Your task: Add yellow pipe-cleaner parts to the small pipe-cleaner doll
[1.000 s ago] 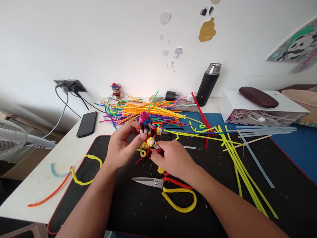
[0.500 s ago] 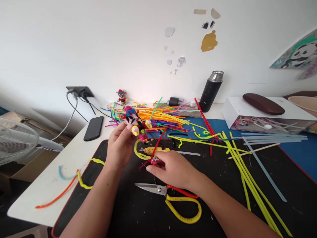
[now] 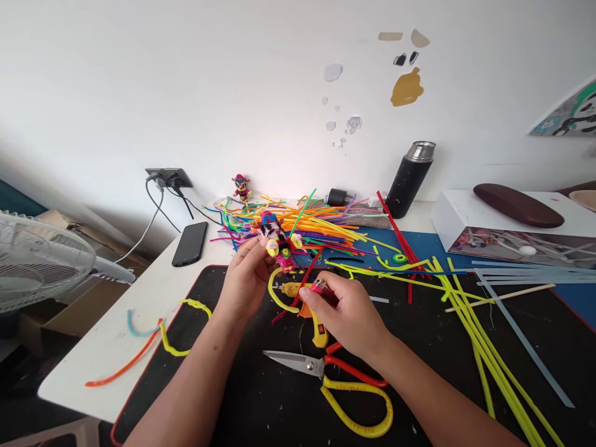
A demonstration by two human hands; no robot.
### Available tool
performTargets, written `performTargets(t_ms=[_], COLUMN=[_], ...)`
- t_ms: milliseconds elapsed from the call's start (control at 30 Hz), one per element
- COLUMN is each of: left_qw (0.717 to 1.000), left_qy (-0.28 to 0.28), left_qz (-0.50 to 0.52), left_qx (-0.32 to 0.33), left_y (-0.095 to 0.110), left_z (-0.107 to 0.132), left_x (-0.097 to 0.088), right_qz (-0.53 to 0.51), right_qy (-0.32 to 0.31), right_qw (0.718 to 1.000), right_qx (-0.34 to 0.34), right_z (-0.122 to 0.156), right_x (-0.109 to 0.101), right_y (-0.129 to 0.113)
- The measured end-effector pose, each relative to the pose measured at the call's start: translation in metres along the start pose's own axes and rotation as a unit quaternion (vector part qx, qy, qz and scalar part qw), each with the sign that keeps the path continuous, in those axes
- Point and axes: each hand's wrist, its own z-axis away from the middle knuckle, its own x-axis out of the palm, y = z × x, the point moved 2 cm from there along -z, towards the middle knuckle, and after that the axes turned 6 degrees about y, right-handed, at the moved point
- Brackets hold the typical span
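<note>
My left hand (image 3: 248, 279) is closed on a small pipe-cleaner doll (image 3: 282, 251) with a pink and blue head and yellow cuffs, holding it tilted above the black mat (image 3: 246, 397). My right hand (image 3: 345, 310) grips a red lighter (image 3: 319, 286), its metal top pointing toward the doll but apart from it; no flame shows. Partly behind the right hand lies a yellow glue gun (image 3: 320, 329) on the mat. Scissors (image 3: 311, 366) with one red and one yellow handle lie just below that hand, blades pointing left.
A heap of coloured pipe cleaners (image 3: 321, 223) spreads along the back. A second doll (image 3: 241, 188) stands by the wall. Yellow strips (image 3: 484, 341) and glue sticks (image 3: 526, 344) lie at right. A phone (image 3: 190, 244), a black flask (image 3: 410, 180) and a fan (image 3: 41, 261) surround the workspace.
The right hand has lifted the lighter up from the mat toward the doll, uncovering the glue gun's handle. The left hand has turned the doll more to face me. The view has shifted slightly left.
</note>
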Motion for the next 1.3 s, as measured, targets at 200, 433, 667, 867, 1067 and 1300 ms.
performTargets(t_ms=[200, 433, 667, 867, 1067, 1300], left_qw=[0.999, 0.997, 0.996, 0.992, 0.984, 0.981], left_qy=[-0.008, -0.012, -0.039, -0.014, -0.025, -0.048], left_qz=[0.033, 0.044, 0.030, 0.076, 0.109, 0.100], left_qx=[-0.038, -0.055, -0.070, -0.103, -0.138, -0.156], left_y=[-0.005, -0.004, -0.005, -0.007, -0.007, -0.009], left_z=[0.004, 0.006, 0.009, 0.004, 0.002, 0.007], left_x=[0.003, 0.007, 0.011, 0.011, 0.012, 0.016], right_qz=[-0.027, -0.006, -0.017, -0.030, -0.035, -0.037], right_qy=[0.030, 0.040, 0.045, 0.037, 0.041, 0.046], right_qw=[0.999, 0.999, 0.999, 0.999, 0.998, 0.998], right_qx=[0.017, 0.017, 0.017, 0.013, 0.014, 0.019], right_z=[-0.001, -0.003, -0.003, -0.002, -0.002, -0.001], right_x=[-0.002, -0.001, -0.001, -0.001, 0.001, 0.001], right_y=[0.002, 0.002, 0.007, 0.006, 0.008, 0.009])
